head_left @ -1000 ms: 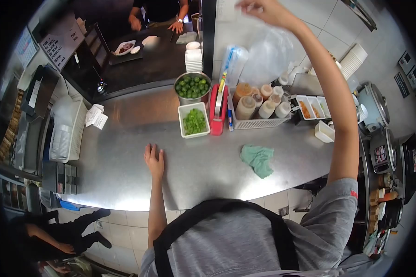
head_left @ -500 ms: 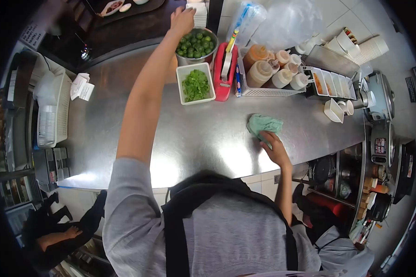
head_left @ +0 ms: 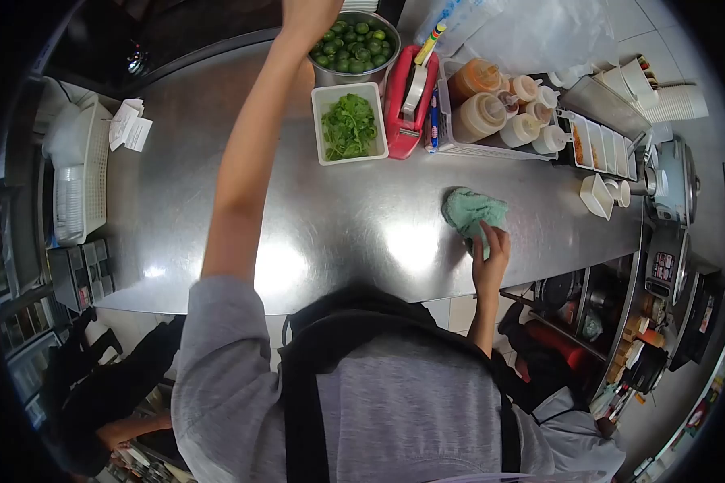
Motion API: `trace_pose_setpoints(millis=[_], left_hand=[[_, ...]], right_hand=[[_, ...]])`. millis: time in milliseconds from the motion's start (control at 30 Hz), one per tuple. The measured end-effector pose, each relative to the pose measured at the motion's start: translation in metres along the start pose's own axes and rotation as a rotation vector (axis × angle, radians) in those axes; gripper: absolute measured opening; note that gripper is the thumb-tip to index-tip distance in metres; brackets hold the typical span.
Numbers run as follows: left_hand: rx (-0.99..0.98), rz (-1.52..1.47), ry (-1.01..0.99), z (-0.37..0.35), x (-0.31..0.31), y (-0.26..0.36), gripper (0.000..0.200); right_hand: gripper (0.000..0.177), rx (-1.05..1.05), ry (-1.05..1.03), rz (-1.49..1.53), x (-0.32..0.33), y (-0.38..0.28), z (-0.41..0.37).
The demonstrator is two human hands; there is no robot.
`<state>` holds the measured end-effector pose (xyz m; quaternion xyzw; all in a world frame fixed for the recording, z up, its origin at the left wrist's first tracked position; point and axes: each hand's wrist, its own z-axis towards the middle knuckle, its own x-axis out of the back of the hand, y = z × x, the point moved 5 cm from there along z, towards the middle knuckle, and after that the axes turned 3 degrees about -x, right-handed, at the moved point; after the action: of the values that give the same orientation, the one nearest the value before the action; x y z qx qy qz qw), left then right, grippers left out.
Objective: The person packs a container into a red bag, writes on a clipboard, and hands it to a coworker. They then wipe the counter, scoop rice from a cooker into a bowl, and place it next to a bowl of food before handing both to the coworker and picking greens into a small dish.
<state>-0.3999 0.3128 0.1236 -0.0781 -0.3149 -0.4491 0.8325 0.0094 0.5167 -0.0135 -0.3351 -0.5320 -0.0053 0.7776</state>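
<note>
My left arm reaches across the steel counter to the top edge of the view. Only the back part of my left hand (head_left: 308,14) shows there, beside a metal bowl of small green limes (head_left: 353,50); its fingers are cut off by the frame. Just below the bowl sits a white tub (head_left: 354,159) of leafy green herbs (head_left: 349,126). On the right half of the counter, my right hand (head_left: 491,262) has its fingers closed on the lower edge of a crumpled green cloth (head_left: 469,211).
Right of the herbs stand a red tape dispenser (head_left: 402,135) and a basket (head_left: 499,151) of squeeze bottles (head_left: 481,117). Farther right is a rack of white containers (head_left: 600,146). Paper slips (head_left: 130,127) lie at left by a white basket (head_left: 97,173). Other people are near both lower corners.
The view has shifted, so my left hand now sits mostly beyond the top edge. My right hand's fingers have come further onto the cloth and closed on its edge.
</note>
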Motion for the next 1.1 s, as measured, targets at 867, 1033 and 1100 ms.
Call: trace_pose_setpoints(millis=[867,1033,1100], left_hand=[[0.362,0.327,-0.369,-0.178,0.003,0.049,0.012],[0.303,0.461,-0.47,-0.184,-0.02,0.045,0.012],[0.326,0.434,-0.503,-0.183,-0.022,0.044,0.012]], right_hand=[[0.017,0.389,0.025,0.276,-0.007,-0.158,0.084],[0.018,0.265,0.017,0.294,0.004,-0.124,0.061],[0.018,0.244,0.026,0.296,0.008,-0.116,0.056]])
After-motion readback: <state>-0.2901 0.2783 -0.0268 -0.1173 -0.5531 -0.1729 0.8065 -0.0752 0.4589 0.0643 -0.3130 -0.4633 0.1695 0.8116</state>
